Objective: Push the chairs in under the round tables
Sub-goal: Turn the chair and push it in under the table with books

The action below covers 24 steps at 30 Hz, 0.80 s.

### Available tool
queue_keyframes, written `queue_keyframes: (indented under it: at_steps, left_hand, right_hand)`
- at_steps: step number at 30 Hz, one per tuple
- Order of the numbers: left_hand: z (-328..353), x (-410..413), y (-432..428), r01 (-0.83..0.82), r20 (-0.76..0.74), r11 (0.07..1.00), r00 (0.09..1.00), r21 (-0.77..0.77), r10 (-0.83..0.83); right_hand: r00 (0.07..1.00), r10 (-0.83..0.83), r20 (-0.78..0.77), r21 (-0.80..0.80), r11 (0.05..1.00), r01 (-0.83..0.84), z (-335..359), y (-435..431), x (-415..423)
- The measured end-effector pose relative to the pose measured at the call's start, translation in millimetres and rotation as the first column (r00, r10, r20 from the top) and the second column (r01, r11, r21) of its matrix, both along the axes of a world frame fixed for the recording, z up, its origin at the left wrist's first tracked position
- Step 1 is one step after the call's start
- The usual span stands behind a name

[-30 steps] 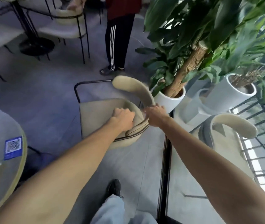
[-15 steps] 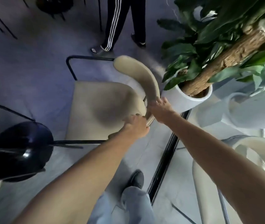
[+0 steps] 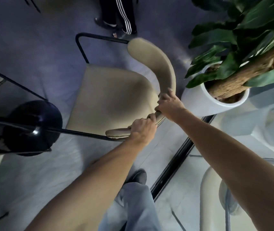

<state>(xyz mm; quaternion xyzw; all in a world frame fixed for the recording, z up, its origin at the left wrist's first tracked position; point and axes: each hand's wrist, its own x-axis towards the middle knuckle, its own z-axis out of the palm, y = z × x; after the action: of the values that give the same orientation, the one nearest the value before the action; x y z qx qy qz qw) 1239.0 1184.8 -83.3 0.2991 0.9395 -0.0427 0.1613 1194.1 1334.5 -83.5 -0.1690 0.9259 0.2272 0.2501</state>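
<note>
A beige chair [image 3: 109,97] with a black tube frame and a curved padded backrest [image 3: 156,64] stands on the floor below me. My left hand [image 3: 142,130] is closed on the lower end of the backrest, near the frame. My right hand [image 3: 169,105] grips the backrest just above it. To the chair's left sits the black round base of a table [image 3: 32,127]; the tabletop is not in view.
A white pot [image 3: 204,104] with a large leafy plant [image 3: 249,47] stands right beside the chair's back. A dark floor track [image 3: 174,164] runs along a glass wall on the right. A person's legs in striped trousers [image 3: 123,15] stand beyond the chair. My shoe [image 3: 139,177] is below.
The view has tilted down and closed in on the chair. The chair has slid left, close to the black table base. Both hands keep hold of the backrest.
</note>
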Motion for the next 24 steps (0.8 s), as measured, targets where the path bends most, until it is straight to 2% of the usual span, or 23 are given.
queue_keyframes:
  at_steps: [10,20,24]
  left_hand:
    - [3.5,-39.3,-12.4,-0.182,0.017,0.983,0.983,0.014,0.181]
    - [-1.8,-109.4,-63.6,-0.308,-0.027,0.951,0.951,0.027,0.309]
    - [-1.4,-142.3,-73.6,-0.317,0.009,0.948,0.948,-0.008,0.317]
  right_hand:
    - [0.996,0.089,0.022,-0.048,0.995,-0.088,2.2,-23.5,-55.5]
    - [0.949,0.314,0.041,-0.024,0.949,-0.313,10.6,-84.5,-153.1]
    - [0.914,0.406,0.021,-0.044,0.914,-0.404,9.2,-99.1,-194.5]
